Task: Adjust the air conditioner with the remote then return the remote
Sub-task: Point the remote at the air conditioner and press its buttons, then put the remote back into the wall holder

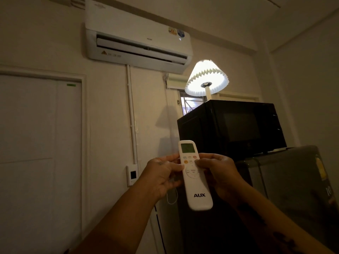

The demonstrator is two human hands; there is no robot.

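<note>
A white AUX remote (197, 187) is held upright in front of me, its small screen at the top and its buttons facing me. My left hand (161, 176) grips its left edge. My right hand (218, 175) grips its right edge, with the thumb resting on the buttons near the top. High on the wall hangs the white air conditioner (135, 33), its flap open and a small lit display at its right end.
A black microwave (231, 125) stands on a grey fridge (286, 182) at the right, with a lit pleated lamp (207, 77) on top. A white door (40, 143) fills the left wall. A wall switch (132, 175) and cable duct sit beside the fridge.
</note>
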